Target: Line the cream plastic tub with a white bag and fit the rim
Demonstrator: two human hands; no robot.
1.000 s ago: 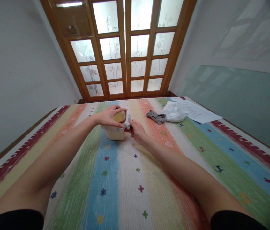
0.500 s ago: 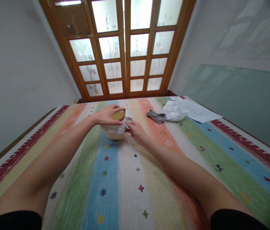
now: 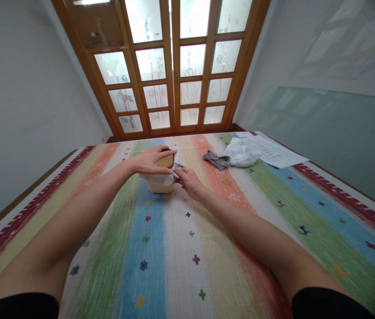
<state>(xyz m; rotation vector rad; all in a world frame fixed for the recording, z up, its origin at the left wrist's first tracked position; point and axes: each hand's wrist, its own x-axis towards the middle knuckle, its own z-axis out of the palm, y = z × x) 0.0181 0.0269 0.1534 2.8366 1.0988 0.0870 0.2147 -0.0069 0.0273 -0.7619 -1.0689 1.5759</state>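
Note:
A pale container with a tan, brown-rimmed top stands near the far side of the table. My left hand is wrapped over that top, thumb at the near edge and fingers at the far edge. At the container's right side my right hand pinches a thin white wipe or piece of plastic, held against the rim. More whitish material shows under my left hand around the upper wall; what it is cannot be made out.
A grey cloth lies right of my hands, touching a crumpled white plastic bag. Printed paper sheets lie behind the bag. A striped cloth covers the table. Wooden glazed doors stand beyond, walls at both sides.
The white piece at my right hand has shifted slightly against the container's side. Both hands keep nearly the same place, and the view has tilted very slightly.

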